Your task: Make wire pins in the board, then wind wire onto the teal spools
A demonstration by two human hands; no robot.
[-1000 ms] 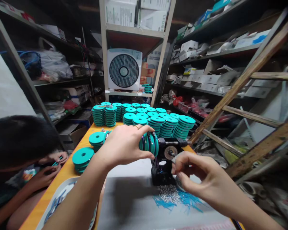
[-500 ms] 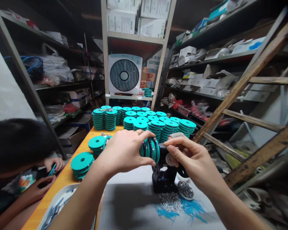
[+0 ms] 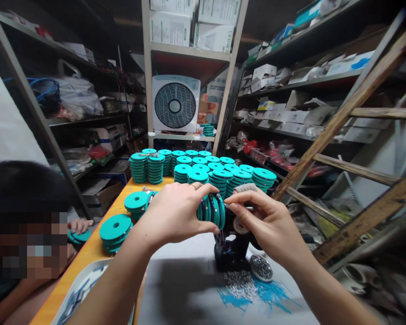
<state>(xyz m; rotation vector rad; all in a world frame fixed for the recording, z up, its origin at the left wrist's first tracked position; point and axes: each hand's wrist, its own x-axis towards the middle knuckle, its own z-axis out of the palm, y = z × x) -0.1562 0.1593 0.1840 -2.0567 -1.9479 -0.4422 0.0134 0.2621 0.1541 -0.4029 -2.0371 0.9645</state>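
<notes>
My left hand (image 3: 179,210) is wrapped round a stack of teal discs (image 3: 211,212), turned on its side, with dark bands between the discs. Close to the right face of that stack, my right hand (image 3: 257,212) pinches with thumb and forefinger. What lies in the pinch is too small to make out. One finger of this hand has a grey wrap (image 3: 245,188). Behind and below my hands stands a black machine (image 3: 232,257), partly hidden by them. At its foot lie a pile of small metal pieces (image 3: 238,282) and blue strands (image 3: 274,295).
Many stacks of teal discs (image 3: 199,174) fill the table's far side. A round dish of metal bits (image 3: 261,267) sits right of the machine, a white tray (image 3: 83,282) at left. Another person's hand (image 3: 79,225) is beside the table. A wooden ladder (image 3: 338,122) leans at right.
My right hand has shifted slightly left, bringing its fingertips nearer the stack. My left hand keeps its hold. The other person's hand has moved and is now at a teal disc.
</notes>
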